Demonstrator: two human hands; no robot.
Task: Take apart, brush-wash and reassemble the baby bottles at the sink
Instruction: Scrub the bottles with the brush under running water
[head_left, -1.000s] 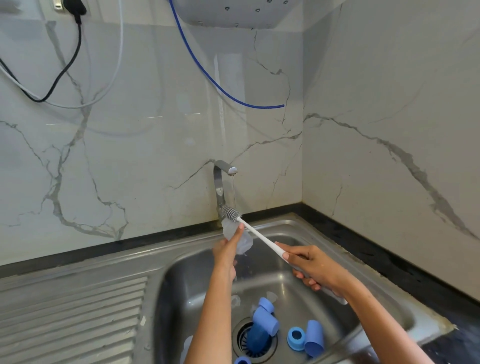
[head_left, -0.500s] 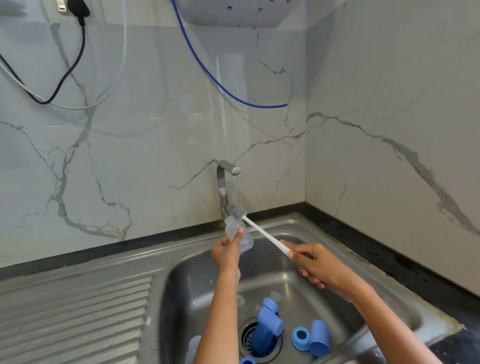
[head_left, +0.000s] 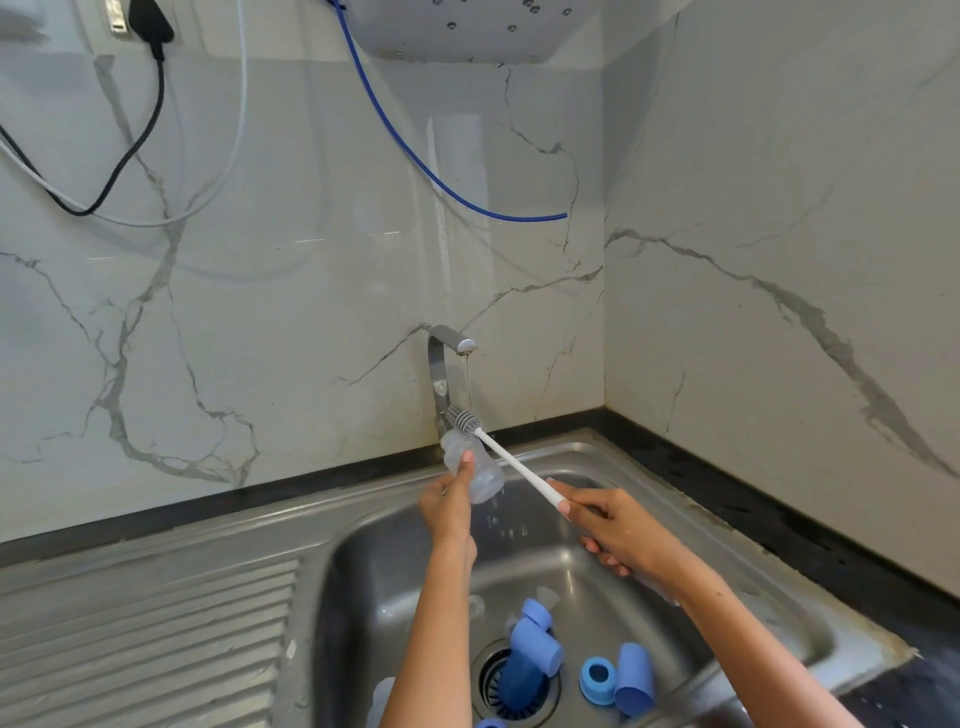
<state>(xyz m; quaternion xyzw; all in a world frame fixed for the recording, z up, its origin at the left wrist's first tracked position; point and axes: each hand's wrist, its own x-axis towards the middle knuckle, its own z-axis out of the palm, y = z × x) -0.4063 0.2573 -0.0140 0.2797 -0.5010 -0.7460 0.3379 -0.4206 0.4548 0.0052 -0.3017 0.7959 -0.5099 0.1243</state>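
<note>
Brush (head_left: 506, 457) pulled out of bottle (head_left: 475, 465); L hand (head_left: 449, 506), R hand (head_left: 618, 535) holding.

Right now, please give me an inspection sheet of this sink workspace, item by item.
Surface: steel sink with ribbed drainboard; tap running a thin stream.
Job's things: clear bottle and brush under the tap.
Clutter: blue caps and ring in the basin near the drain.
Grippers: left hand holds the bottle; right hand holds the brush handle.
Cables: black cable, white cable, blue hose on the wall.
Surroundings: marble wall, dark countertop.
</note>
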